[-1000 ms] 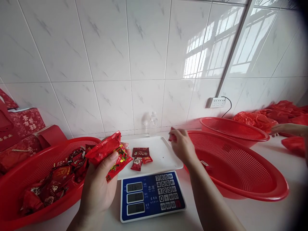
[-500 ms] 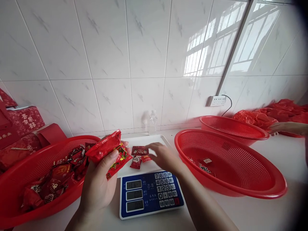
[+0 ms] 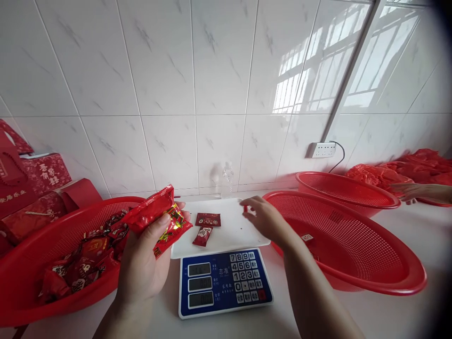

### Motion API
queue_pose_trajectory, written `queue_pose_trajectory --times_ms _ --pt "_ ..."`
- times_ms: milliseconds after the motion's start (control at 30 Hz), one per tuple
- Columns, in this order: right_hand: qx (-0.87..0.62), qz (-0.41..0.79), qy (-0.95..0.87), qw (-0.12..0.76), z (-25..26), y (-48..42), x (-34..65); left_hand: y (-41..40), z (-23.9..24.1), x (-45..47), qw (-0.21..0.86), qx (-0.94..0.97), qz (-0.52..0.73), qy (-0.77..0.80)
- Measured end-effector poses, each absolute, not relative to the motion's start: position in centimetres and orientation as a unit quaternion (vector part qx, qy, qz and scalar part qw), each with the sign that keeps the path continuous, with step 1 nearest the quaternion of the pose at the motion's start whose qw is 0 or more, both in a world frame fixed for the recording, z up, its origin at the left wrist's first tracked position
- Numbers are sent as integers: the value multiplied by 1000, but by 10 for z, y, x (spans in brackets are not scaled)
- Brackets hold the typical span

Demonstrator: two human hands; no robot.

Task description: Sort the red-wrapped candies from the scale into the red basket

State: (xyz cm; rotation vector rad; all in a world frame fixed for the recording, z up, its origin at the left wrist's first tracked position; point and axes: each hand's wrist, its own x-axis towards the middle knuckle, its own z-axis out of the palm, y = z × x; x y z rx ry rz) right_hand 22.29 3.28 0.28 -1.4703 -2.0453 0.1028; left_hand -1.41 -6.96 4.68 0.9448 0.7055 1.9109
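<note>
My left hand (image 3: 150, 254) is closed round shiny red snack packets (image 3: 153, 212), one with a gold and green print, held left of the scale. Over the right side of the white weighing tray (image 3: 229, 240), my right hand (image 3: 263, 219) is closed in a pinch, a bit of a small red packet (image 3: 245, 208) showing at its fingertips. On the tray lie a dark red flat packet (image 3: 208, 219) and a smaller dark red packet (image 3: 202, 236) touching it. In front is the scale's blue keypad panel (image 3: 221, 294); its display digits are faint.
A red basket (image 3: 21, 310) of wrapped sweets stands at left, beside red gift boxes (image 3: 45, 174). Two red baskets stand at right, the nearer basket (image 3: 388, 278) holding few pieces. Another person's hand (image 3: 409, 192) touches red plastic bags (image 3: 379, 175). A clear bottle (image 3: 228, 179) stands behind the tray.
My right hand has picked a small red packet off the tray and moved right with it, towards the nearer right basket. The left hand still holds its packets.
</note>
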Motion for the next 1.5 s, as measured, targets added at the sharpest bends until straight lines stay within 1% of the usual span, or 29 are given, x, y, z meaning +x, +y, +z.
queue_pose_trajectory --times_ms 100,167,233,333,400,467,533,567,833,1067,1200,1300,1367,1433,1500 --pt "-639 -21 -698 323 9 34 256 -70 47 -15 432 380 769 277" --pt "-665 -43 -668 331 12 34 270 -68 46 -15 437 372 771 276" --pt "-650 -43 -673 350 11 33 269 -63 44 -14 455 360 765 278" --pt "-550 -3 -749 370 4 31 238 -51 39 -13 511 336 735 293" --pt "-458 37 -820 340 -6 29 205 -42 36 -12 550 295 718 309" --pt "-350 93 -896 258 -17 26 177 -33 33 -12 582 240 706 323" --pt "-304 128 -922 203 -25 24 159 -27 32 -13 606 201 696 329" --pt "-301 138 -924 191 -27 23 154 -26 32 -13 614 193 691 328" --pt "-354 161 -896 212 -23 23 153 -28 27 -12 640 213 667 317" --pt "-384 102 -885 244 -27 25 146 -28 25 -13 650 233 651 316" --pt "-473 19 -827 303 -10 30 177 -28 27 -12 636 240 657 327" --pt "-606 -65 -698 376 7 33 222 -29 27 -13 629 251 660 326" --pt "-675 -98 -614 398 13 35 249 -29 26 -13 626 258 660 325" --pt "-685 -96 -594 412 15 36 261 -29 26 -13 625 259 660 326" --pt "-647 -58 -637 415 10 37 253 -28 25 -13 622 253 664 329"
